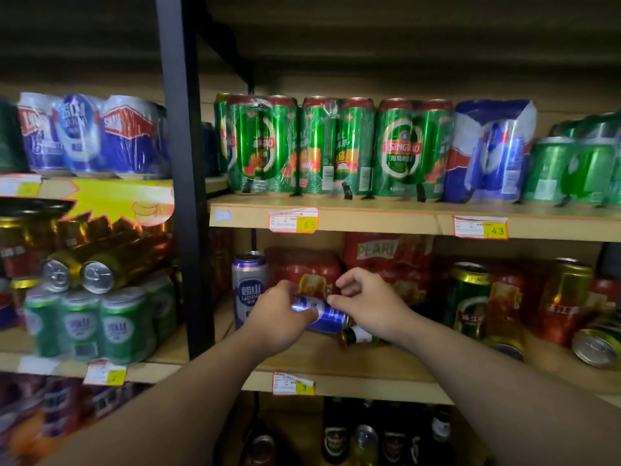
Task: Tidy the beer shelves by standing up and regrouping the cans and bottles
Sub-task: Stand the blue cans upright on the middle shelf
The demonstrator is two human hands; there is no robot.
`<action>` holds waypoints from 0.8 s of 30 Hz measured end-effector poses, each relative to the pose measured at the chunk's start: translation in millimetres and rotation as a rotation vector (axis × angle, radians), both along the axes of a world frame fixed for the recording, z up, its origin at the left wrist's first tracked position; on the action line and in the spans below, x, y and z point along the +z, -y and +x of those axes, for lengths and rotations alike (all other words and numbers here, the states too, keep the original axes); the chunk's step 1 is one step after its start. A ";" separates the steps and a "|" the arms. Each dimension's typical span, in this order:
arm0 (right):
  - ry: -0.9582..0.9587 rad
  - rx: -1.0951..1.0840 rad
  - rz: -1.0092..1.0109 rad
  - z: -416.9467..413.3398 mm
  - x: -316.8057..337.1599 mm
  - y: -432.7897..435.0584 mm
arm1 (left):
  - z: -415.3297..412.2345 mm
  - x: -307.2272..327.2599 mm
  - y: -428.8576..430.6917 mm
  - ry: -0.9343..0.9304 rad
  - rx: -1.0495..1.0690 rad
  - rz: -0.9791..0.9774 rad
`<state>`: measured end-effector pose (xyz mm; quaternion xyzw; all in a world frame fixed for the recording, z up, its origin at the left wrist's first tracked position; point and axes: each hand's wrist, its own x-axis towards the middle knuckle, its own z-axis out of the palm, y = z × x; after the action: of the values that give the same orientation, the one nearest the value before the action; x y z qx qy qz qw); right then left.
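A blue and silver can (327, 314) lies on its side on the middle shelf (336, 361). My left hand (280, 317) grips its left end. My right hand (366, 302) hovers over its right part with fingers curled; whether it touches the can is unclear. An upright silver and blue Laoshan can (249, 280) stands just left of my hands. A small bottle (358, 336) lies on its side below my right wrist. At the far right a can (596, 346) lies with its top facing me.
Red shrink-wrapped packs (304, 269) stand behind my hands. Green, red and gold cans (468, 297) crowd the shelf's right side. Green Tsingtao packs (336, 146) fill the upper shelf. A black post (184, 183) divides the left bay, where gold cans (84, 264) lie across green ones.
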<state>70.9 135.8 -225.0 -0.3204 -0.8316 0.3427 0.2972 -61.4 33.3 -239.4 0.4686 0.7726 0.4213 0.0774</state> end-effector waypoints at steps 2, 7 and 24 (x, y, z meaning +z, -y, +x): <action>0.054 -0.008 0.015 -14.0 -5.5 -6.3 | -7.6 -7.7 -5.1 0.020 0.004 -0.001; 0.241 -0.021 0.116 -47.9 -19.9 -32.3 | -23.4 -31.2 -21.4 0.035 0.004 -0.029; 0.661 0.018 0.236 -120.1 -53.7 -79.9 | -47.5 -64.8 -34.7 0.025 0.011 -0.109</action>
<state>-49.2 215.7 -278.7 -0.3703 -0.9195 0.1245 0.0442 -108.9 68.0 -304.2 0.4541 0.7959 0.3850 0.1102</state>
